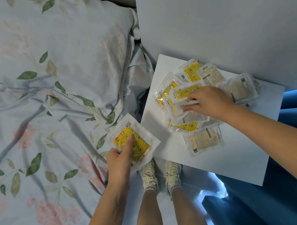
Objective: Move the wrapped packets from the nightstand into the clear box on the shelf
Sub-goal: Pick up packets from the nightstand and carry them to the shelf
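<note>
Several wrapped packets (188,81), clear plastic with yellow star-and-moon pads or printed backs, lie heaped on the white nightstand (233,158). My right hand (208,101) reaches into the heap and pinches the edge of a packet (184,106) near its middle. My left hand (119,159) holds a small stack of yellow packets (139,137) off the nightstand's left edge, thumb pressed on the top one. One packet (203,140) lies apart near the front, printed side up. The clear box and the shelf are out of view.
A bed with floral bedding (40,107) and a pillow (82,36) fills the left. A pale wall (226,18) rises behind the nightstand. Blue curtains (267,206) hang at the right. My feet in pale shoes (159,174) stand between bed and nightstand.
</note>
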`<state>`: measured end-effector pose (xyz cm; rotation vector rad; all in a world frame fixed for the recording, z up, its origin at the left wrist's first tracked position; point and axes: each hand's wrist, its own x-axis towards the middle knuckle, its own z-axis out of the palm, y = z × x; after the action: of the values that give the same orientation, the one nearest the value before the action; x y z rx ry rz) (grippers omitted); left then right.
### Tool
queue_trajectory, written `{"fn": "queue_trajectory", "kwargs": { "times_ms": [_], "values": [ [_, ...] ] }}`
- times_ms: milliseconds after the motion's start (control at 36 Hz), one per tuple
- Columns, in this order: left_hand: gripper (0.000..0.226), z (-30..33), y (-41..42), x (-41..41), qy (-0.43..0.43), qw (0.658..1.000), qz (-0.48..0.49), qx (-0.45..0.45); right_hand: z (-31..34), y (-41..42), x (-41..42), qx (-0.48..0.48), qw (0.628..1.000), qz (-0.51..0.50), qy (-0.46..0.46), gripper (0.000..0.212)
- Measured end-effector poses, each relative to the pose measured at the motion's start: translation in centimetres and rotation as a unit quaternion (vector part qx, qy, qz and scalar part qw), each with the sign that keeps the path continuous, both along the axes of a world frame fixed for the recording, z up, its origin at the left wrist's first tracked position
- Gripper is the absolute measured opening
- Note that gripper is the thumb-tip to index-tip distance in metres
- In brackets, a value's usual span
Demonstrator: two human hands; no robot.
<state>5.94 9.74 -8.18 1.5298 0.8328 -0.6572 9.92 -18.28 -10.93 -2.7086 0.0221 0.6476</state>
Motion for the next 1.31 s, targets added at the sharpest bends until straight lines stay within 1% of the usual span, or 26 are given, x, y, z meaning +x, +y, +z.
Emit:
{"fn": "queue_trajectory", "kwargs": {
  "times_ms": [83, 139, 167, 222, 250, 278, 306, 333, 361, 389, 444, 528, 583, 639, 694, 833, 944, 1000, 1056, 1111, 1139, 1194, 1222, 1250, 1278, 1306],
  "values": [
    [0.014, 0.1, -0.1, 0.1, -0.001, 1.0, -0.002, 0.002, 0.1, 0.0, 0.1, 0.014, 0.999, -0.025, -0.031, 0.035],
    [0.017, 0.1, -0.1, 0.1, -0.001, 1.0, -0.001, 0.004, 0.4, -0.1, 0.2, 0.029, 0.994, -0.078, -0.071, 0.052],
    [0.019, 0.1, -0.1, 0.1, -0.002, 1.0, -0.001, 0.004, 0.5, -0.2, 0.2, 0.038, 0.988, -0.095, -0.112, 0.059],
    [0.019, 0.1, -0.1, 0.1, -0.004, 1.0, 0.002, 0.001, 0.6, -0.6, 0.1, 0.039, 0.977, -0.064, -0.202, 0.063],
    [0.018, 0.1, -0.2, 0.1, -0.005, 1.0, 0.002, 0.0, 0.6, -0.9, 0.2, 0.029, 0.972, -0.036, -0.229, 0.064],
    [0.018, 0.1, -0.2, 0.1, -0.006, 1.0, 0.001, 0.001, 0.6, -1.2, 0.4, 0.008, 0.972, -0.005, -0.234, 0.065],
    [0.019, 0.1, -0.3, 0.1, -0.007, 1.0, -0.001, 0.002, 0.5, -1.3, 0.7, -0.023, 0.975, 0.031, -0.217, 0.063],
    [0.018, 0.1, -0.4, 0.0, -0.007, 1.0, -0.003, 0.003, 0.5, -1.3, 0.9, -0.065, 0.977, 0.069, -0.188, 0.056],
    [0.017, 0.1, -0.4, 0.0, -0.007, 1.0, -0.004, 0.004, 0.2, -1.3, 1.1, -0.103, 0.98, 0.102, -0.133, 0.047],
    [0.016, 0.1, -0.4, 0.0, -0.007, 1.0, -0.006, 0.006, -0.1, -1.2, 1.2, -0.126, 0.981, 0.131, -0.066, 0.043],
    [0.015, 0.1, -0.5, -0.1, -0.004, 1.0, -0.008, 0.01, -0.7, -0.8, 1.3, -0.136, 0.976, 0.168, 0.024, 0.046],
    [0.02, 0.2, -0.6, -0.3, 0.0, 1.0, -0.009, 0.014, -1.2, -0.7, 1.3, -0.117, 0.975, 0.175, 0.073, 0.066],
    [0.025, 0.1, -0.8, -0.4, 0.005, 1.0, -0.01, 0.016, -1.4, -0.7, 1.2, -0.114, 0.975, 0.175, 0.082, 0.076],
    [0.024, 0.0, -0.8, -0.6, 0.008, 1.0, -0.014, 0.022, -1.5, -0.6, 1.0, -0.117, 0.974, 0.176, 0.08, 0.077],
    [0.019, -0.1, -0.9, -0.6, 0.007, 0.999, -0.015, 0.027, -1.5, -0.5, 0.9, -0.114, 0.976, 0.168, 0.08, 0.071],
    [0.017, 0.0, -1.1, -0.8, 0.003, 1.0, -0.013, 0.011, -0.9, -0.7, 1.0, -0.066, 0.99, 0.107, 0.059, 0.051],
    [0.011, -0.1, -1.0, -0.7, -0.004, 1.0, 0.0, 0.006, -1.5, -0.9, 0.9, -0.098, 0.989, 0.103, 0.032, 0.049],
    [0.01, -0.1, -1.0, -0.6, -0.008, 1.0, 0.002, 0.009, -1.9, -0.9, 0.6, -0.104, 0.991, 0.084, 0.016, 0.049],
    [0.01, 0.0, -0.9, -0.6, -0.013, 1.0, 0.005, 0.011, -2.2, -1.0, 0.4, -0.105, 0.992, 0.074, -0.004, 0.044],
    [0.011, 0.3, -0.9, -0.7, -0.02, 1.0, 0.009, 0.014, -2.2, -1.0, 0.5, -0.081, 0.995, 0.04, -0.052, 0.032],
    [0.013, 0.4, -0.8, -0.8, -0.026, 0.999, 0.014, 0.013, -1.8, -0.8, 0.6, -0.059, 0.995, 0.001, -0.081, 0.029],
    [0.016, 1.0, -0.8, -0.9, -0.038, 0.999, 0.03, 0.014, -0.4, -0.1, 0.8, 0.015, 0.985, -0.115, -0.126, 0.03],
    [0.016, 1.4, -0.8, -1.0, -0.045, 0.998, 0.037, 0.014, 0.6, 0.3, 0.8, 0.066, 0.971, -0.185, -0.134, 0.031],
    [0.015, 1.8, -0.9, -1.0, -0.052, 0.998, 0.044, 0.012, 1.7, 0.7, 0.7, 0.133, 0.95, -0.251, -0.133, 0.032],
    [0.013, 2.2, -1.0, -1.1, -0.057, 0.997, 0.053, 0.009, 3.0, 1.2, 0.4, 0.221, 0.917, -0.304, -0.131, 0.035],
    [0.011, 2.7, -1.1, -1.2, -0.062, 0.996, 0.064, 0.005, 4.4, 1.7, 0.0, 0.308, 0.88, -0.335, -0.136, 0.043]
  ]
}}
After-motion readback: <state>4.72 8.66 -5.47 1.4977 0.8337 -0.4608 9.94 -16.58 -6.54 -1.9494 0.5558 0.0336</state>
